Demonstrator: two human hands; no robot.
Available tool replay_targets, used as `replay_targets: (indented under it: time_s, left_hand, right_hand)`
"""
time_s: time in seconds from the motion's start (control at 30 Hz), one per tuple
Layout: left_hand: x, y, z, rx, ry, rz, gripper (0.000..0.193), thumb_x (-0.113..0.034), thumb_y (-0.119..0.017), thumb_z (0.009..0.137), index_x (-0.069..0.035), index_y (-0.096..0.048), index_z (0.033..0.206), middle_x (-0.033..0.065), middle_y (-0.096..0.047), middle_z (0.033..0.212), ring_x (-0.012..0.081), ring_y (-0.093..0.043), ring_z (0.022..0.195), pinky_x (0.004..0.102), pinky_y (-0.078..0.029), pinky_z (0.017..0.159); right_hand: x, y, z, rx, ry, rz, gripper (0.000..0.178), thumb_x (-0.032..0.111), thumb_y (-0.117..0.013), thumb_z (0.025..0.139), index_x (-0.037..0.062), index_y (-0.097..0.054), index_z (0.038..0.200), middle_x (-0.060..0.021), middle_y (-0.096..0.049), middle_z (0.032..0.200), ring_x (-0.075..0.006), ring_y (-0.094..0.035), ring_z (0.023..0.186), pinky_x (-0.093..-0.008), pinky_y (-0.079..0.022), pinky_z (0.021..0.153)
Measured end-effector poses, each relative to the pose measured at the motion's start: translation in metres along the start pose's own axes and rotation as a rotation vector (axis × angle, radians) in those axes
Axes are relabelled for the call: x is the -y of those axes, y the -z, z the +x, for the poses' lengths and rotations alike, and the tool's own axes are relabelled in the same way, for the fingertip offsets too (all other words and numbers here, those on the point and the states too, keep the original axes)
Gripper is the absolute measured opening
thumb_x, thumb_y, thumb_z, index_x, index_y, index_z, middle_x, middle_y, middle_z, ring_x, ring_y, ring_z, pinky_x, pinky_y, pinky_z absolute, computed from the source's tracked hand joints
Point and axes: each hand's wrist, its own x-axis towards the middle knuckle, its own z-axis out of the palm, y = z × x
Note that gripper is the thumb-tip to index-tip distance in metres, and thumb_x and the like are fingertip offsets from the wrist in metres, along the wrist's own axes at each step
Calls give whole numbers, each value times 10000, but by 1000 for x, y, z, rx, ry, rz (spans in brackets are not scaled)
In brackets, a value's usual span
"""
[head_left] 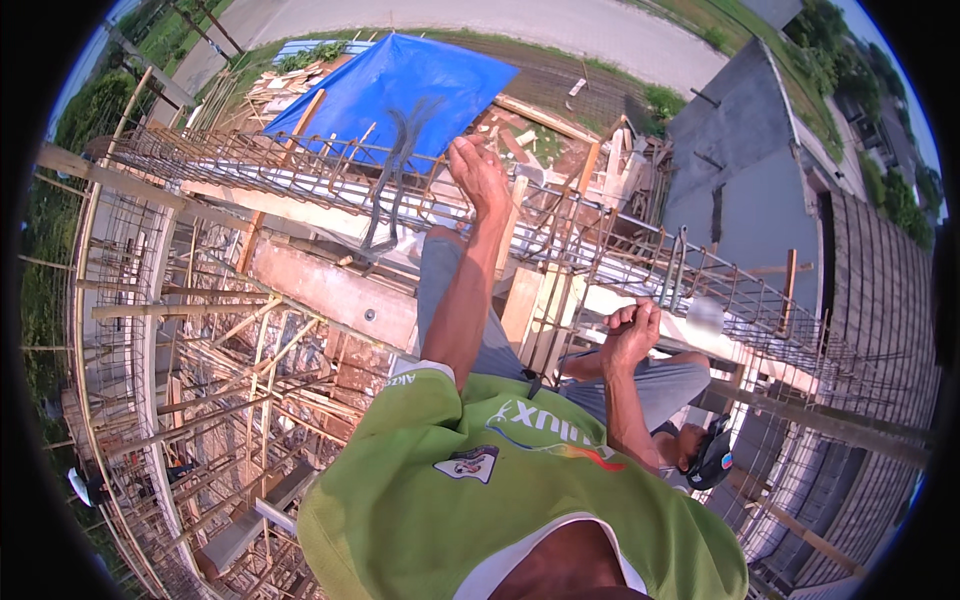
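Observation:
My left hand is raised at the rebar cage with its fingers curled together. Whatever it may pinch is too small to make out. Left of it, a bundle of dark tie wire hangs over the bars. Lower and to the right, my right hand is closed above my bent knee. A tool with two slim dark green handles, like pincers, stands upright at the bars just beyond it. I cannot tell whether the fingers touch that tool or hold something thin.
A blue tarp covers a heap beyond the cage. Bamboo scaffolding and timber formwork lie below left. A grey wall rises at right. Another person in a dark cap is below, near my right elbow. Wooden boards stand between my legs.

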Motion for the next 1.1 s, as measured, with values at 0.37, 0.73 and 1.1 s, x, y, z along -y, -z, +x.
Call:
replay_targets:
  time_s: [0.37, 0.73, 1.1]
  left_hand:
    - [-2, 1, -9, 109, 25, 20, 261, -227, -376, 1059, -30, -536, 1117, -24, -364, 593, 60, -341, 432, 230, -273, 332]
    - [-8, 30, -35, 591, 242, 143, 328, -265, -444, 1048, 14, -536, 1195, -37, -370, 576, 44, -311, 417, 206, -298, 335]
    - [27, -52, -136, 912, 513, 207, 478, -379, -422, 1044, 78, -520, 1144, 270, -645, 1113, 347, -644, 1097, 393, -568, 864]
  right_hand:
    - [45, 53, 49, -304, 0, 278, 152, 189, -430, 1016, 69, -504, 962, -37, -510, 707, -192, -504, 594, -380, -519, 643]
    - [112, 21, 75, 26, 322, -332, 205, 206, -493, 1037, 33, -593, 994, 83, -349, 579, -13, -266, 436, -202, -212, 370]
    - [36, -52, 25, 286, 255, -732, 217, 163, -479, 1021, 5, -603, 940, 19, -442, 587, -63, -390, 534, -256, -332, 488]
